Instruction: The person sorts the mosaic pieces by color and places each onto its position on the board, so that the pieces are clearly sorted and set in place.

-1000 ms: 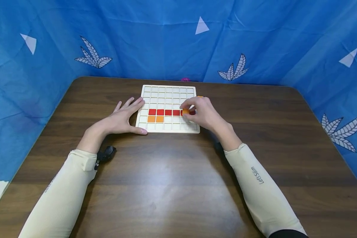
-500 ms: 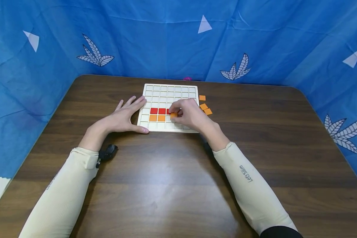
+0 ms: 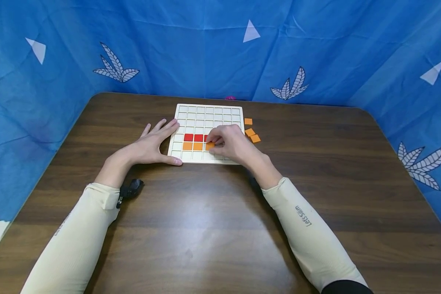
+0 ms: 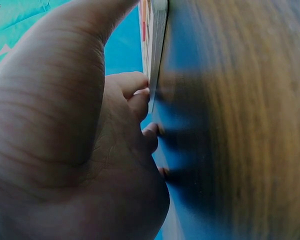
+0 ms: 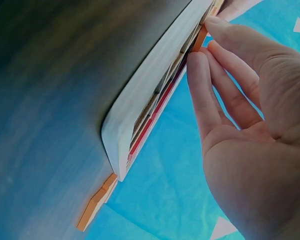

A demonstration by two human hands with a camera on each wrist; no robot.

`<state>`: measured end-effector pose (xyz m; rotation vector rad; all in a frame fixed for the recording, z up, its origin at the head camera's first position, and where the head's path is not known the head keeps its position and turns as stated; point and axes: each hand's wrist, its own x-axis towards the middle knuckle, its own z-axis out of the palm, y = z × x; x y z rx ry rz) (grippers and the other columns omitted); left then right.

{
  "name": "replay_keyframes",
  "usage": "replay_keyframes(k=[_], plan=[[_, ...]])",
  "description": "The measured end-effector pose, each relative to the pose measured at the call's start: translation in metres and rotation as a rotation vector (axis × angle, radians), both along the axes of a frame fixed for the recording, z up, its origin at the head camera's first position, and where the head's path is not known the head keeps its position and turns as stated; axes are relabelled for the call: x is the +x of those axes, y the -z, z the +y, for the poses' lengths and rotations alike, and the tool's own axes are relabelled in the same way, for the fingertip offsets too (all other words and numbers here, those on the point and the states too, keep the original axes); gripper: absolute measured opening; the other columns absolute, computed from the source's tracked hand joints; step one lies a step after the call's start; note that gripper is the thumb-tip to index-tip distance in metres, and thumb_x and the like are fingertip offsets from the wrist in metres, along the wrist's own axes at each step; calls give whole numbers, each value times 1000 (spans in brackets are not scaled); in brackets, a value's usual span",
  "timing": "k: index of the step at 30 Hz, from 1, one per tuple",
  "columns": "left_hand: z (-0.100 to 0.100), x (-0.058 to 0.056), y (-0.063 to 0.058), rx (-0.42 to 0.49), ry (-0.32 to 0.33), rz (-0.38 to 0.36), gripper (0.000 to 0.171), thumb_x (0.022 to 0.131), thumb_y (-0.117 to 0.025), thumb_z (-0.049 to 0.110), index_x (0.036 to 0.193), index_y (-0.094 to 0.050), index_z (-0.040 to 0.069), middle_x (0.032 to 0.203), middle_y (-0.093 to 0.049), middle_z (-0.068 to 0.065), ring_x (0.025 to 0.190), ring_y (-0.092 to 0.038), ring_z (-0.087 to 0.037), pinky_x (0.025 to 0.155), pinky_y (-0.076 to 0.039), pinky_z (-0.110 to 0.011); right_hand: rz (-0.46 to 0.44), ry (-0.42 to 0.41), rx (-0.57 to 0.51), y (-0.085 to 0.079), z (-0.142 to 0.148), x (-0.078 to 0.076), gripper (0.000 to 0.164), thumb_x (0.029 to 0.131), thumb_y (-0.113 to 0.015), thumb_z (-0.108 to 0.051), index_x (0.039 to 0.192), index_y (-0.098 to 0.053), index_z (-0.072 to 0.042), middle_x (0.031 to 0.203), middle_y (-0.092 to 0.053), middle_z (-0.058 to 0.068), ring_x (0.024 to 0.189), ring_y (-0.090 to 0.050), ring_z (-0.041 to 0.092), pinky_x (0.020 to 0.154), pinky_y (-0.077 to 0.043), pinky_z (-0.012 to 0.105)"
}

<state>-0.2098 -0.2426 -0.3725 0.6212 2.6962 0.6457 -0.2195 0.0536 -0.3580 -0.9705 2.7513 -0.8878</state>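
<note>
A white grid board (image 3: 191, 155) lies near the far edge of the table. Across one of its rows run red square tiles (image 3: 193, 137), partly covered by my right hand. In the row nearer me sit two orange tiles (image 3: 192, 146) side by side. My right hand (image 3: 233, 143) pinches another orange tile (image 3: 210, 146) between thumb and fingertips, right at the cell beside those two; the right wrist view shows this pinched orange tile (image 5: 200, 39) tilted at the board. My left hand (image 3: 148, 145) is spread with straight fingers, thumb and fingertips resting on the board's left side.
Several loose orange tiles (image 3: 252, 134) lie on the brown wooden table (image 3: 206, 228) just right of the board. A blue cloth (image 3: 206, 49) with leaf and triangle prints hangs behind the table.
My right hand has moved left across the board with the orange tile, from the right end of the red row down to beside the two orange tiles. The left hand stays put.
</note>
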Motion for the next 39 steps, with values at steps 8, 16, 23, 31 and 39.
replay_keyframes(k=[8,16,23,31,39], plan=[[0,-2,-1,0,4,2,122,82,-84,63,171,-15,15,179,-4,-4,165,6,-38,127,8,-68,6,-12,17,-1,0,2,22,89,-86,-10,109,-79,-7,108,-77,4,95,-71,16,93,-60,28],[0,-1,-1,-4,1,-1,122,82,-84,62,171,-15,15,179,-4,-4,165,6,-37,127,8,-68,56,-37,67,-2,1,6,19,90,-86,-16,108,-82,-13,107,-79,0,96,-68,15,93,-57,27],[1,-1,0,-2,-1,3,122,82,-84,62,171,-15,15,179,-5,-4,165,5,-38,127,8,-68,114,-71,67,-1,6,7,10,91,-85,-18,101,-84,-14,97,-79,-1,89,-65,17,83,-55,28],[0,0,2,-3,5,-6,123,81,-84,63,171,-14,15,179,-4,-5,165,6,-38,127,9,-68,128,-35,-23,0,20,1,10,91,-83,-13,101,-84,-10,98,-79,2,89,-66,23,81,-55,32],[0,-1,-1,-6,8,8,123,82,-84,62,171,-15,14,179,-5,-5,164,5,-38,127,8,-68,117,52,-13,-4,41,-7,24,91,-83,-17,114,-81,-11,113,-79,5,102,-68,27,91,-58,38]])
